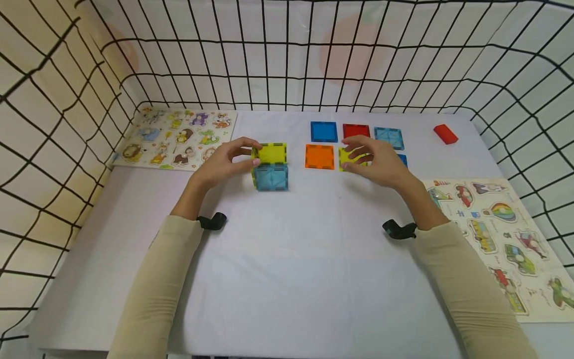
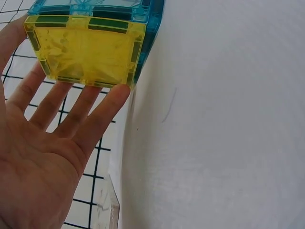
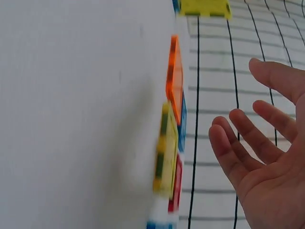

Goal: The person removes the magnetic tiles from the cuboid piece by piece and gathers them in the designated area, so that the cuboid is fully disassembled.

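A small box of magnetic tiles [image 1: 271, 178] stands left of centre, with light blue in front and yellow on top. Its yellow left side [image 2: 86, 52] faces the left wrist camera. My left hand [image 1: 226, 160] holds the box, thumb at the near edge and long, fairly straight fingers along the far edge. Over a flat yellow tile [image 3: 167, 148] hovers my right hand [image 1: 374, 159], fingers loosely bent and apart from it, holding nothing. Left of that tile lies an orange tile [image 1: 319, 156]. Behind are blue [image 1: 324, 131], red [image 1: 356, 130] and light blue [image 1: 389, 137] tiles.
Another blue tile [image 1: 403, 159] is partly hidden by the right hand. A red block [image 1: 446, 134] lies at the back right. Picture puzzle boards lie at back left [image 1: 175, 137] and right [image 1: 506, 249]. Black wire mesh [image 1: 287, 60] borders the white table [image 1: 291, 279].
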The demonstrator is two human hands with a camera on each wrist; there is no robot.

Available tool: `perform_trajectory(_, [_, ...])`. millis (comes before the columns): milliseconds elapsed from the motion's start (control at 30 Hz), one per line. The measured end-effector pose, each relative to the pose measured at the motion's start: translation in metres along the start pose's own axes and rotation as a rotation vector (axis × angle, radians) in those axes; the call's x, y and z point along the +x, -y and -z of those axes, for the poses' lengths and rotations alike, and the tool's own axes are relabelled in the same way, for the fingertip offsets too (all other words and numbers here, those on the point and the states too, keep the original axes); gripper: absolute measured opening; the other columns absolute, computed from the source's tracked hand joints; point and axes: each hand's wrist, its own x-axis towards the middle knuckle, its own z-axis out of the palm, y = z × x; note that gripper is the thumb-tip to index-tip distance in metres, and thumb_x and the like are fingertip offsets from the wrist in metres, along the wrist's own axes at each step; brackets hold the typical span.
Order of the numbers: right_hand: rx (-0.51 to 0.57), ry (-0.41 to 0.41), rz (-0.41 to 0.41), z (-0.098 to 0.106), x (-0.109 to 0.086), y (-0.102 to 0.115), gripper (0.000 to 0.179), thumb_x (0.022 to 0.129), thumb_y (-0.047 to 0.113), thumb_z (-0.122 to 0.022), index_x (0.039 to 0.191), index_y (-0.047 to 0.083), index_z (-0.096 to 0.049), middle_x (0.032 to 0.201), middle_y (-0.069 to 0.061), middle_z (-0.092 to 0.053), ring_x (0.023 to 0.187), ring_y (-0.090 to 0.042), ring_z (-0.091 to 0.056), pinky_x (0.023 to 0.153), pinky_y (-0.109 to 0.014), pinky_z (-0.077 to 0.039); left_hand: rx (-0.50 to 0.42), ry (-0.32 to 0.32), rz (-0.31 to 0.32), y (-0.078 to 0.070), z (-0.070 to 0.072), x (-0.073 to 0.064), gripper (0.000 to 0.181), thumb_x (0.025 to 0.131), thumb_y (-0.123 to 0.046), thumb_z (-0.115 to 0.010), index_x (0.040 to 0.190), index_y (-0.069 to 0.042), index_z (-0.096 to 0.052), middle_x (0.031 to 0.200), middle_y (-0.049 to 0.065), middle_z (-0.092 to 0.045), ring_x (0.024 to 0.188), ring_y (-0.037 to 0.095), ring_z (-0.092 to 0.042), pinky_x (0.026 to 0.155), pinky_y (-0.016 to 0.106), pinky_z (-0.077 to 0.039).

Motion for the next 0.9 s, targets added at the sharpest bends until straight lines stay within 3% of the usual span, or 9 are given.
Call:
perform_trajectory(100, [0.044,0.031,0.022,-0.018,0.006,0.012,0.055,0.093,0.028,-0.077,0.143,0.013,-0.058,0.132,-0.014,-0.065,0.116,-0.03,-0.065,0.1,-0.052,-0.057,-0.011,-0.02,0.006,0.003,0.0,0.002,0.046,0.098,-0.027,-0.068,0.139,-0.009,-0.058,0.149,0.007,-0.056,0.14,0.034,-0.05,0.12,0.064,-0.03])
perform_trajectory(300, [0.121,0.092,0.078,-0.048,0.016,0.032,0.057,0.091,0.03,-0.079,0.142,0.013,-0.06,0.135,-0.009,-0.065,0.119,-0.026,-0.064,0.1,-0.049,-0.057,-0.016,-0.081,0.029,0.024,-0.001,0.011,0.047,0.096,-0.03,-0.071,0.14,-0.017,-0.062,0.149,0.001,-0.058,0.139,0.031,-0.052,0.119,0.06,-0.035])
perform_trajectory(433, [0.185,0.111,0.125,-0.061,0.02,0.041,0.056,0.091,0.028,-0.08,0.141,0.012,-0.06,0.136,-0.011,-0.065,0.119,-0.025,-0.065,0.1,-0.049,-0.057,-0.034,-0.088,0.042,0.026,-0.002,0.011,0.047,0.095,-0.033,-0.073,0.139,-0.022,-0.063,0.149,-0.002,-0.057,0.138,0.029,-0.053,0.117,0.058,-0.039])
perform_trajectory(900, [0.278,0.15,0.172,-0.079,0.026,0.054,0.051,0.092,0.027,-0.079,0.138,0.01,-0.063,0.132,-0.013,-0.066,0.119,-0.029,-0.066,0.101,-0.049,-0.057,-0.068,-0.097,0.047,0.028,-0.003,0.011,0.05,0.092,-0.044,-0.076,0.136,-0.023,-0.065,0.145,-0.007,-0.059,0.136,0.026,-0.054,0.109,0.051,-0.051])
